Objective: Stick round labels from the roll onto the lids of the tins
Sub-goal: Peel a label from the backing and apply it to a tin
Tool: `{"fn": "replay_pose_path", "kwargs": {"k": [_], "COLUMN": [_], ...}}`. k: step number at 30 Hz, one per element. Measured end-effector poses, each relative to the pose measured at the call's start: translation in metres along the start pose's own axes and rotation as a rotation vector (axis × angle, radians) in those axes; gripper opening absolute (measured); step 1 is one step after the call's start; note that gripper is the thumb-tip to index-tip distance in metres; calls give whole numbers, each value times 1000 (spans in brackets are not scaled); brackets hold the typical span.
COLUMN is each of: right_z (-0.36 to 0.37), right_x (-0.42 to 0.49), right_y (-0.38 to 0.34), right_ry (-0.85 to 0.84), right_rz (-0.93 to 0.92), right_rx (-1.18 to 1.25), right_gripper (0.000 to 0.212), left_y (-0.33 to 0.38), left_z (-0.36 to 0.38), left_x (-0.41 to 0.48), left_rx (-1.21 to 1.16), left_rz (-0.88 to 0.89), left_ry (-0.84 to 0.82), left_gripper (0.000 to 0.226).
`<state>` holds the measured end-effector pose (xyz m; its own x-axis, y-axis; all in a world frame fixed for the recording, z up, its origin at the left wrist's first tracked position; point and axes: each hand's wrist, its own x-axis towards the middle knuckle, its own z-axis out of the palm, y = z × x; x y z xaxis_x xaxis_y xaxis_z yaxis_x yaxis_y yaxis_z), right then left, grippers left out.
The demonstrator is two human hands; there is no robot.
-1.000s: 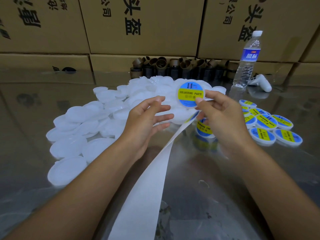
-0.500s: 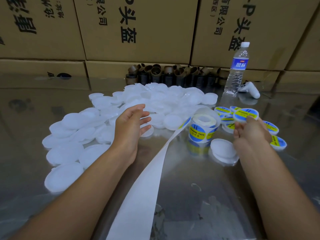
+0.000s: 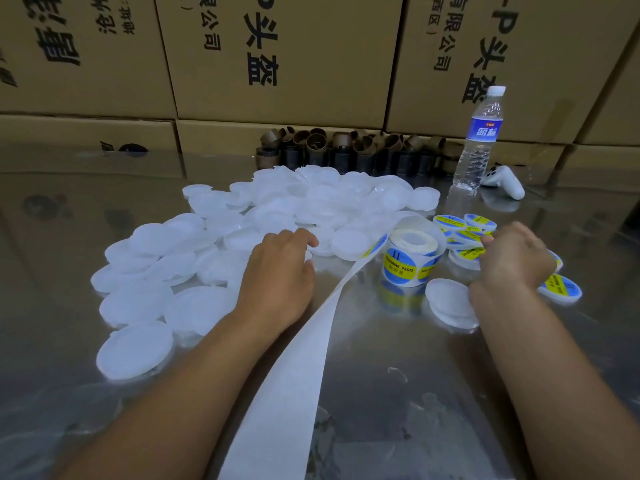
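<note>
**Changeover between lids.** The left hand (image 3: 277,271), fingers bent, rests on the heap of plain white translucent plastic lids (image 3: 156,237); whether it grips one cannot be told. The right hand (image 3: 516,258) curls over the blue-and-yellow labelled lids (image 3: 559,289), its grasp likewise hidden. The glossy label roll (image 3: 410,259) stands between them on the reflective steel bench (image 3: 398,393), its matte paper backing strip (image 3: 298,358) trailing forward. Next, probably: lift one blank lid and peel a label.

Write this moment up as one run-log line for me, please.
left hand: fingers curled on blank lids, grip unclear | right hand: at labelled lids, grip unclear | label roll: upright, liner trailing
</note>
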<state>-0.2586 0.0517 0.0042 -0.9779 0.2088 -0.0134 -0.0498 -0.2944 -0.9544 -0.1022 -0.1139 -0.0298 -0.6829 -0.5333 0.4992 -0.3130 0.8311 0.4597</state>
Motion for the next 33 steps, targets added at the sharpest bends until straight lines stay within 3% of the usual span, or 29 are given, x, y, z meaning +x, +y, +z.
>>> {"fn": "replay_pose_path", "kwargs": {"k": [2, 6, 14, 16, 19, 23, 26, 30, 33], "right_z": [7, 17, 18, 18, 18, 19, 18, 18, 18], "right_x": [-15, -33, -41, -44, -51, -58, -62, -69, -72], "right_y": [-3, 3, 4, 5, 7, 10, 14, 17, 15], "right_ry": [8, -129, -217, -253, -312, -453, -642, -801, -853], "right_rz": [-193, -468, -541, -576, -619, -687, -705, -764, -716], "right_rx": [-39, -137, -176, -173, -185, -237, -339, -493, -459], "right_gripper": [24, 21, 21, 22, 23, 22, 13, 3, 16], "left_y": [-1, 0, -1, 0, 7, 16, 16, 16, 17], "left_z": [-1, -2, -1, -1, -4, -10, -15, -18, -18], "left_x": [-1, -2, 2, 3, 7, 10, 11, 10, 10], "left_rx": [157, 331, 361, 220, -246, -1015, -1445, -1560, -1550], "left_rz": [-3, -90, -93, -65, -86, -244, -324, -300, -270], "left_ry": [-41, -121, -123, -53, 39, -13, -105, -179, -210], "left_gripper": [32, 27, 23, 24, 19, 21, 24, 35, 44]}}
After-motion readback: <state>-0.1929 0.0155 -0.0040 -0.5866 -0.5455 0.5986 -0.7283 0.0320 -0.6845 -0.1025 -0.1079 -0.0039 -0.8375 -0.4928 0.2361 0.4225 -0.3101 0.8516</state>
